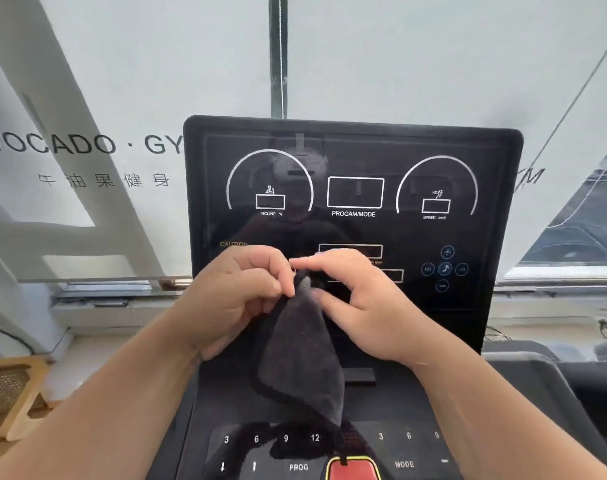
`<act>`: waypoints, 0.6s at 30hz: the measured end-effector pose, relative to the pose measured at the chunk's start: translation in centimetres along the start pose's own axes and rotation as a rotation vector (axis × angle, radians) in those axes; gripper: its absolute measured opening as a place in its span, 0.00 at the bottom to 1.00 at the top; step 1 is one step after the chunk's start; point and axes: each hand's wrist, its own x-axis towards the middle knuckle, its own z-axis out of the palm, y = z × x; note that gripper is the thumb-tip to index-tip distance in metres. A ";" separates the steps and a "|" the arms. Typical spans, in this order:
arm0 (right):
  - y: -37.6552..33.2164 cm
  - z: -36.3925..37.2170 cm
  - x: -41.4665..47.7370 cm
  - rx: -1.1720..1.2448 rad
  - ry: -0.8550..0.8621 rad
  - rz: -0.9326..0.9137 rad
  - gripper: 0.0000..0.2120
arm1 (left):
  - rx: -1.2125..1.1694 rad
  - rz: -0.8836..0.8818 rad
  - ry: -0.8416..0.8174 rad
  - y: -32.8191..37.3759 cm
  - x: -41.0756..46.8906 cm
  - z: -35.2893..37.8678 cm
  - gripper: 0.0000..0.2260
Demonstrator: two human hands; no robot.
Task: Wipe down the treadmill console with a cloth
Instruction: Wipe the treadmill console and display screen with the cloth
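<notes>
cloth [305, 362]: dark grey, hanging, top corner pinched | console [354, 202]: black, upright, display unlit

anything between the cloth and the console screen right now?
Nothing visible. The dark cloth hangs from the left hand, pinched at its top corner, with the right hand beside it. Both are in front of the console, whose upper display face is bare.

Two hands [232, 299], one cloth [302, 358], one console [350, 202].

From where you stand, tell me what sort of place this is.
Most likely a gym: a treadmill console stands in front, and the window lettering behind it ends in "GY", seemingly "GYM".
</notes>
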 end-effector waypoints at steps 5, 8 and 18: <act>1.8 -0.4 -0.4 -0.286 0.245 0.092 0.02 | 0.217 0.063 0.125 -1.0 1.7 1.6 0.08; 1.7 -2.0 0.1 -0.476 0.526 0.202 0.04 | 0.392 0.079 0.254 -1.4 3.1 2.2 0.10; 4.6 0.6 5.9 -0.373 0.722 0.238 0.28 | 0.766 0.219 0.574 -2.4 6.7 2.5 0.08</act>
